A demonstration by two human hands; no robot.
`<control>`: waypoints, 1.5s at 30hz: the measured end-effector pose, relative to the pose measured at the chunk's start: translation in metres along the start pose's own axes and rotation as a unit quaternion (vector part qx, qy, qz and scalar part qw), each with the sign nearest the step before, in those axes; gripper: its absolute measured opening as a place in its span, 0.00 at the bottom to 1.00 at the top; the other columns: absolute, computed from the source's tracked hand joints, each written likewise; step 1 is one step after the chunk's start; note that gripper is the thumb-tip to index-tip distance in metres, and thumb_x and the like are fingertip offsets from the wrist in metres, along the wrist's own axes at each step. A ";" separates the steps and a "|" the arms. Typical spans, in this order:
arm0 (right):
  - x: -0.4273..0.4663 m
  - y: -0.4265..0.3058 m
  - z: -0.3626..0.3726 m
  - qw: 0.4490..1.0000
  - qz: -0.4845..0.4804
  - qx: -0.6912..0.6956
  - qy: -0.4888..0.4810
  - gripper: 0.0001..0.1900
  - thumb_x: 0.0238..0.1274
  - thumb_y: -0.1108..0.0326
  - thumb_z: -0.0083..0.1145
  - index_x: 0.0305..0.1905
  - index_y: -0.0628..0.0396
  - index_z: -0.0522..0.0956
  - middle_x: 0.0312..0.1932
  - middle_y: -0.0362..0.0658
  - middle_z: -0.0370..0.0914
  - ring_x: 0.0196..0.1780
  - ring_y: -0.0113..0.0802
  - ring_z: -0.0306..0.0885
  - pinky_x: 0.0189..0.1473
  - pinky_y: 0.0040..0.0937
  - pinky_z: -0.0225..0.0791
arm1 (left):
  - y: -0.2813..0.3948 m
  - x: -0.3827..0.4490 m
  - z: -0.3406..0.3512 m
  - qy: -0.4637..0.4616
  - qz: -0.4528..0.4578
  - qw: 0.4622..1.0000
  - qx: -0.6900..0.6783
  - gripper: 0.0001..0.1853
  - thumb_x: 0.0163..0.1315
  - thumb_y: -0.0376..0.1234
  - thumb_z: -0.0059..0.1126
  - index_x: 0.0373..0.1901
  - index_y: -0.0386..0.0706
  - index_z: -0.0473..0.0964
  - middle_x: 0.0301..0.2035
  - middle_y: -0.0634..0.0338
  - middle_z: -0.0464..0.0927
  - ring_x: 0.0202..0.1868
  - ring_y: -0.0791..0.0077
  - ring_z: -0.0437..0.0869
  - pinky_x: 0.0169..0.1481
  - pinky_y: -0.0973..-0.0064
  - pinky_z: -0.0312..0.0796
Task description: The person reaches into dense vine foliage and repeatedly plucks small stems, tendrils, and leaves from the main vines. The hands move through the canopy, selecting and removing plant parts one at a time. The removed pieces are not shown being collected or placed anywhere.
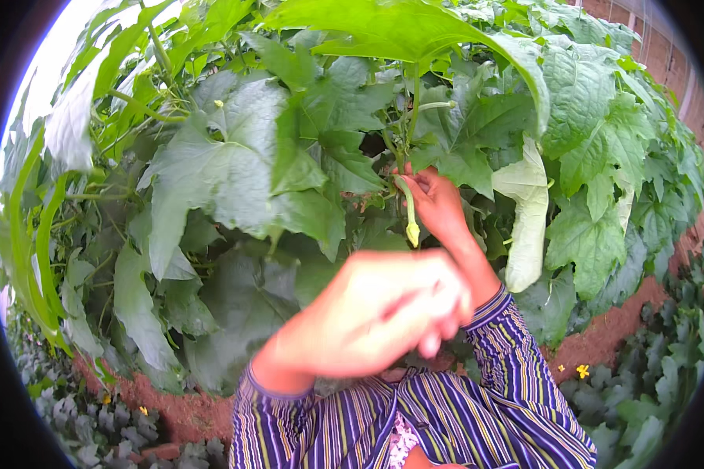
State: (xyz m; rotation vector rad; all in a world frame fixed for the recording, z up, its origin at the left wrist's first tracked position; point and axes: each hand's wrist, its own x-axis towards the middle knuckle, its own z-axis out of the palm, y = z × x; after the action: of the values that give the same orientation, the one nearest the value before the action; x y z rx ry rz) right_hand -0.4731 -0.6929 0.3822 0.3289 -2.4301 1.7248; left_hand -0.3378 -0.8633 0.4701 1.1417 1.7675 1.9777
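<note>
My right hand (437, 196) reaches into the foliage, its fingers around a green vine stem (400, 155). Beside those fingers hangs a slender young gourd (409, 202), tipped with a closed yellow-green flower bud (412, 234). Nearer the camera, my left hand (381, 311) is raised in front of my chest, blurred and overexposed. Its fingers are curled in, and whether they hold anything is hidden. A large lobed leaf (223, 158) spreads left of the stem. Above the right hand, a broad bright leaf (410, 35) arches over.
Dense climbing vines fill the view ahead. A pale, folded leaf (528, 223) hangs right of my right forearm. Bare reddish soil (610, 325) runs below the vines, with low leafy plants (633, 381) and a yellow flower (582, 371) at lower right. A brick wall (669, 64) stands behind.
</note>
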 end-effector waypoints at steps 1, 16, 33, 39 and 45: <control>0.000 0.008 -0.002 0.999 -0.017 0.034 0.026 0.15 0.68 0.61 0.53 0.49 0.61 0.78 0.38 0.41 0.81 0.36 0.23 0.75 0.37 0.22 0.68 | 0.000 0.024 0.001 0.041 0.008 0.999 -0.012 0.14 0.71 0.35 0.41 0.34 0.35 0.74 0.27 0.59 0.79 0.22 0.80 0.79 0.25 0.85 0.68; -0.024 -0.012 -0.033 0.999 -0.045 -0.003 -0.013 0.13 0.68 0.64 0.52 0.50 0.61 0.77 0.46 0.41 0.79 0.44 0.25 0.78 0.44 0.24 0.74 | -0.073 0.108 -0.064 0.292 0.091 0.949 0.075 0.13 0.57 0.33 0.65 0.42 0.39 0.79 0.32 0.67 0.79 0.35 0.84 0.76 0.39 0.83 0.68; -0.036 -0.111 -0.048 0.846 -0.398 -0.230 0.270 0.24 0.62 0.74 0.47 0.64 0.62 0.64 0.64 0.62 0.60 0.68 0.53 0.60 0.68 0.41 0.54 | -0.085 0.124 -0.040 0.313 0.161 0.936 0.030 0.13 0.56 0.27 0.65 0.42 0.36 0.76 0.30 0.65 0.77 0.32 0.83 0.77 0.33 0.82 0.74; -0.031 -0.111 -0.048 0.805 -0.393 -0.336 0.293 0.26 0.59 0.76 0.51 0.64 0.64 0.63 0.62 0.61 0.63 0.65 0.55 0.63 0.66 0.42 0.58 | -0.081 0.115 -0.035 0.289 0.194 0.934 -0.078 0.10 0.58 0.26 0.62 0.41 0.39 0.73 0.35 0.65 0.76 0.36 0.83 0.78 0.36 0.82 0.75; -0.038 -0.112 -0.046 0.755 -0.412 -0.412 0.300 0.24 0.51 0.76 0.59 0.56 0.60 0.70 0.54 0.53 0.71 0.58 0.51 0.69 0.58 0.43 0.64 | -0.086 0.103 -0.027 0.313 0.216 0.913 -0.149 0.08 0.59 0.25 0.61 0.37 0.38 0.71 0.30 0.67 0.72 0.32 0.85 0.73 0.35 0.85 0.70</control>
State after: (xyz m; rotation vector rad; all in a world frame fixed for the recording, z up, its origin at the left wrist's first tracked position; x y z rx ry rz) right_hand -0.4080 -0.6813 0.4902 0.5005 -1.8255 0.2411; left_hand -0.4503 -0.7960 0.4311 0.9050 1.4343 3.0259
